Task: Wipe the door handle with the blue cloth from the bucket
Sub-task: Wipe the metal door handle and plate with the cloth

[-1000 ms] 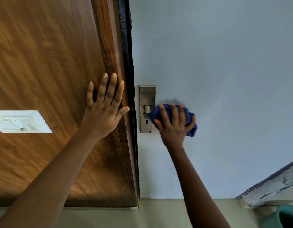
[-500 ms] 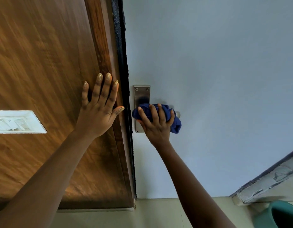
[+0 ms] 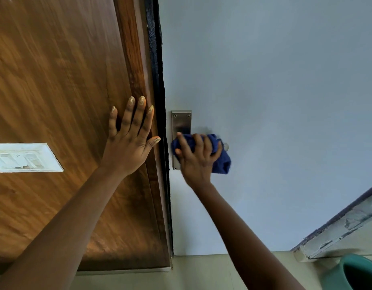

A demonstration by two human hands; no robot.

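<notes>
Two hands are seen. The right hand [image 3: 198, 159] is closed around the blue cloth [image 3: 219, 156], which is wrapped over the door handle [image 3: 225, 146] beside the metal backplate [image 3: 181, 124] on the pale door [image 3: 275, 101]. The left hand [image 3: 129, 141] is laid flat, fingers spread, on the wooden panel [image 3: 55, 80]. A green bucket [image 3: 356, 273] is partly seen at the lower right, on the floor.
</notes>
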